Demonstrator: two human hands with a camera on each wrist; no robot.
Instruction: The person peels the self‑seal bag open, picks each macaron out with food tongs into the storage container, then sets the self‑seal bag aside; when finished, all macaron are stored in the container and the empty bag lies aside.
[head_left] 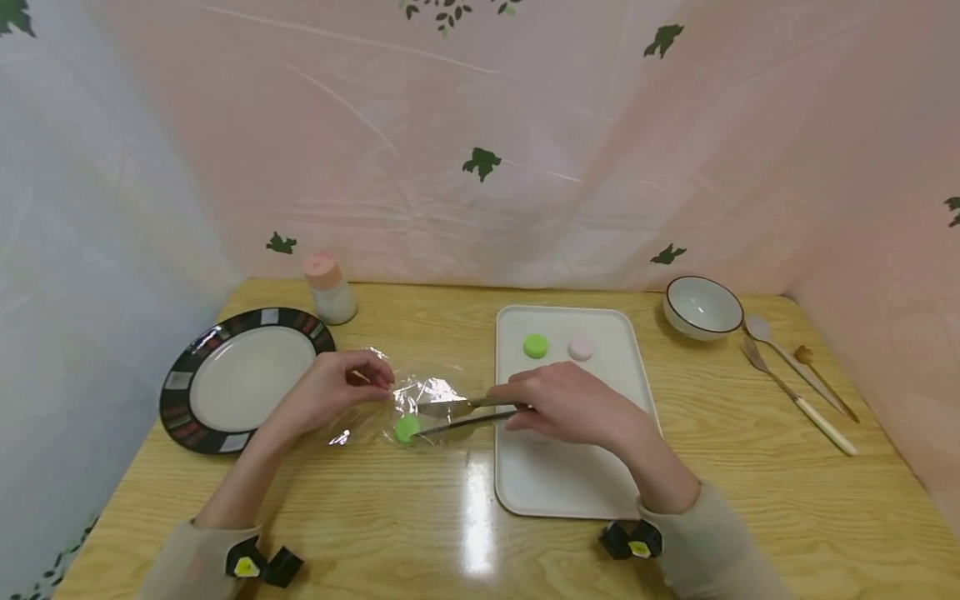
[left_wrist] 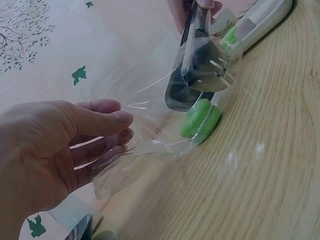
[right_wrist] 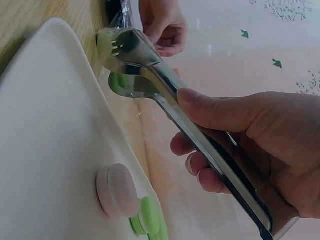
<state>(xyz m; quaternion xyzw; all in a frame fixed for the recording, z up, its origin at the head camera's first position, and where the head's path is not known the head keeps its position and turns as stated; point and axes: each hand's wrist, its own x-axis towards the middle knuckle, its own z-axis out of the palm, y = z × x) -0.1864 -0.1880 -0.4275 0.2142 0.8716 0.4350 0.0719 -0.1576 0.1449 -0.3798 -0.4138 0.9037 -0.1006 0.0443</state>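
Note:
My left hand pinches the edge of a clear plastic bag between thumb and fingers, left of the tray. Inside the bag, near the table, is a green macaron. With my right hand I hold metal tongs, their two arms parted and the slotted end reaching into the bag beside the macaron. Whether the tongs touch it I cannot tell. Behind my right hand, a second green macaron and a pink macaron sit on the white tray.
A dark-rimmed plate is at the left, partly behind my left forearm, with a pink-capped shaker beyond it. At the right are a white bowl, a fork, a knife or spoon-like piece and a small gold spoon.

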